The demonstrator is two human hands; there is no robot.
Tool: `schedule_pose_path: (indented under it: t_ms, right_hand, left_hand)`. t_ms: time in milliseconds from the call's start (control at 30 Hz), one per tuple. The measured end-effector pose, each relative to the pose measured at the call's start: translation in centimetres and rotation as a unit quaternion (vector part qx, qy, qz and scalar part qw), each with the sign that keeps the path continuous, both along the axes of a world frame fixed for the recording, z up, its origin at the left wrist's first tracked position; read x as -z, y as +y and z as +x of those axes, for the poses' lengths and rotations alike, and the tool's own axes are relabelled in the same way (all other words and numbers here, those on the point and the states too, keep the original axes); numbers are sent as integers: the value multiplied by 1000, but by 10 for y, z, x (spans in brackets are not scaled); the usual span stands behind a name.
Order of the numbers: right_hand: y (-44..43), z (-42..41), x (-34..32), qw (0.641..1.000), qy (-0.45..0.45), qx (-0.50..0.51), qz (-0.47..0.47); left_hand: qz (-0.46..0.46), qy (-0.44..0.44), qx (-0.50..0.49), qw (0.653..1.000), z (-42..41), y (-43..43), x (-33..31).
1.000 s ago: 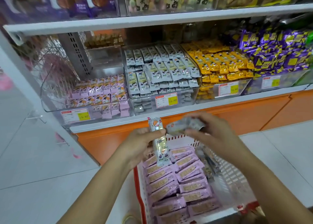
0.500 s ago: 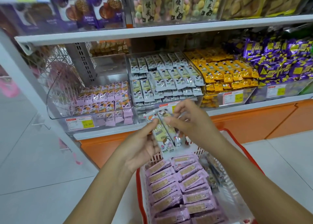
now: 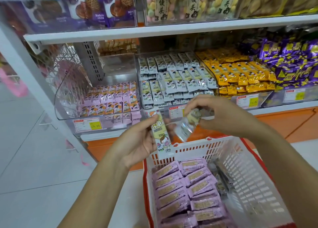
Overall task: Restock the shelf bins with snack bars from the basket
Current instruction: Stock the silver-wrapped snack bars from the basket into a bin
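The basket (image 3: 240, 167) stands at 5 o'clock, before the lower shelf (image 3: 284, 107), with bars (image 3: 185, 190) stacked in rows in its left half. Just above its far rim, the left hand (image 3: 137, 141) at 7 o'clock holds an upright bar (image 3: 161, 136), and just right of it the right hand (image 3: 223, 117) at 4 o'clock pinches a tilted bar (image 3: 185, 126). Behind the hands, four bins sit side by side on the lower shelf: left bin (image 3: 68, 90) at 9 o'clock, middle bin (image 3: 173, 113) at 12, third bin (image 3: 246, 101) at 2 and fourth bin (image 3: 292, 96) at 3, all under the upper shelf (image 3: 154, 31).
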State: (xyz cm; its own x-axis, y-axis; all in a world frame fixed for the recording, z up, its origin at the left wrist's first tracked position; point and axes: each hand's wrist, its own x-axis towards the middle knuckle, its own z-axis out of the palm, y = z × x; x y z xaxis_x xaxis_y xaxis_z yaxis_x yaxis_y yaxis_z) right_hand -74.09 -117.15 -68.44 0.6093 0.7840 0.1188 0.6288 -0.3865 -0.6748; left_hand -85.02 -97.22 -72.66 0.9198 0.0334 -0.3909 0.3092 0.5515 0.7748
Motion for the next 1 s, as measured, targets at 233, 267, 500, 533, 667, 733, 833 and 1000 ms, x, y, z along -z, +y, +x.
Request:
schedule_pose_path:
  t_ms: [233, 267, 500, 533, 667, 733, 833, 1000]
  right_hand:
    - [29, -13, -1, 965, -241, -79, -60]
    - [31, -15, -1, 971, -230, -65, -34]
    - [39, -39, 9, 997, -61, 46, 19]
    - [42, -43, 12, 997, -50, 52, -9]
    - [59, -53, 27, 993, -72, 91, -3]
    - [69, -56, 34, 987, -99, 125, 38]
    - [84, -51, 36, 979, -99, 164, 75]
    - [112, -15, 24, 958, -162, 231, 56]
  left_hand:
    - [-47, -5, 25, 999, 4, -12, -3]
    - [-55, -6, 19, 998, 5, -11, -3]
    - [-61, -22, -109, 992, 10, -8, 0]
    - [-57, -24, -127, 990, 11, -7, 0]
    - [-14, -45, -143, 989, 15, -4, 0]
    - [7, -56, -136, 989, 16, -2, -2]
    - [41, -64, -134, 988, 18, 4, -5]
    - [255, -54, -236, 936, 15, 21, -10]
